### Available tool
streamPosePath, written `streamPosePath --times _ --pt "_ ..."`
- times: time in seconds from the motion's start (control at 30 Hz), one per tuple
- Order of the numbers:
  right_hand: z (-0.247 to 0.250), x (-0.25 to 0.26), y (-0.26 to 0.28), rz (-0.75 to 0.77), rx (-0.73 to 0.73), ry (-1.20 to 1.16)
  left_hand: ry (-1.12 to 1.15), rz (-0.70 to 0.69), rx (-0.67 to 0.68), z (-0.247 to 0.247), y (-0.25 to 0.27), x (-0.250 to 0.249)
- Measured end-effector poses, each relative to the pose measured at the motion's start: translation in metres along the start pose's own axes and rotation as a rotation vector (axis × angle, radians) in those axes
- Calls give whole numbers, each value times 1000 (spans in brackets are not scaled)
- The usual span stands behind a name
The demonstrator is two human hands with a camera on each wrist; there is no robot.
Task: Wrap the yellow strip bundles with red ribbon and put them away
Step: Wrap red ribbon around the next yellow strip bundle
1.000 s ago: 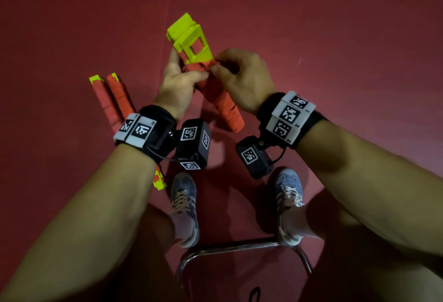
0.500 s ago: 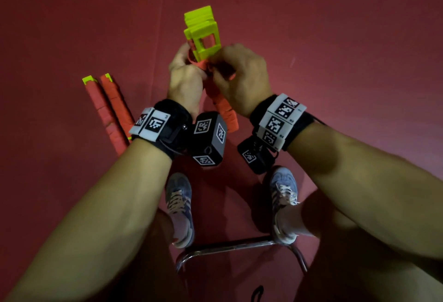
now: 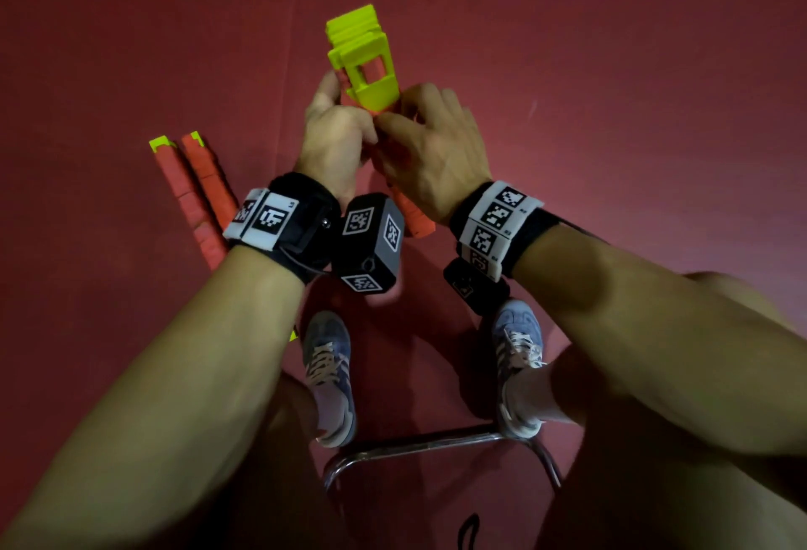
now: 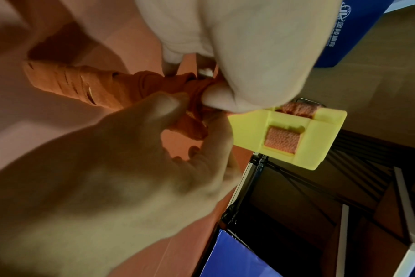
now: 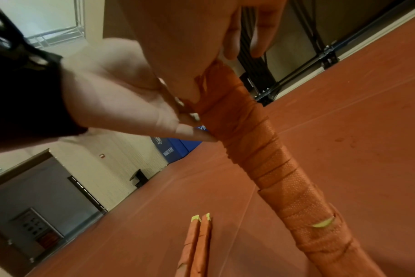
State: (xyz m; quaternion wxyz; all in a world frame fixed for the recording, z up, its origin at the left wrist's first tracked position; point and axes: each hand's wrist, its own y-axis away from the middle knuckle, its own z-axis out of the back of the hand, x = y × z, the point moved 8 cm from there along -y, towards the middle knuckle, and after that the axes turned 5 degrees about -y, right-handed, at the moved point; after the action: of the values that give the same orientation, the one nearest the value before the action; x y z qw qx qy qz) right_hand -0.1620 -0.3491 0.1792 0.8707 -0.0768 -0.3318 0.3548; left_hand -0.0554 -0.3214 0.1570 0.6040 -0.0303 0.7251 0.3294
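- Red floor (image 3: 611, 69): two wrapped bundles (image 3: 209, 182) lie at the left.
- Our left hand (image 3: 336, 143) grips the yellow strip bundle (image 3: 353, 34); our right hand (image 3: 436, 152) pinches its red ribbon (image 4: 192, 129).

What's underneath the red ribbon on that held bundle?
Bright yellow plastic strips stick out above the red ribbon wrap, and a yellow sliver shows through one gap. The rest is hidden by ribbon, the left hand and the right hand.

loc: lg indoor hall | red floor (image 3: 655, 69) | blue wall panels (image 5: 178, 144) | blk truss frame (image 5: 329, 53)
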Motion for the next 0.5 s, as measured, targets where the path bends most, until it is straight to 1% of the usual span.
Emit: streamPosePath --times 0.07,0.2,0.33,0.4,0.5 --pt "-1 -5 0 -12 -14 -39 -12 -22 38 0 1 1" --pt "-4 -9 4 -91 -13 -96 -43 -87 93 3 1 0" --pt "-1 -16 4 -152 7 -203 -173 -201 40 7 -1 -3" --pt "4 -22 3 -131 -17 -267 -241 -262 31 4 0 -6" --pt "10 -25 2 -70 -17 -269 -265 -297 22 5 -3 -10"
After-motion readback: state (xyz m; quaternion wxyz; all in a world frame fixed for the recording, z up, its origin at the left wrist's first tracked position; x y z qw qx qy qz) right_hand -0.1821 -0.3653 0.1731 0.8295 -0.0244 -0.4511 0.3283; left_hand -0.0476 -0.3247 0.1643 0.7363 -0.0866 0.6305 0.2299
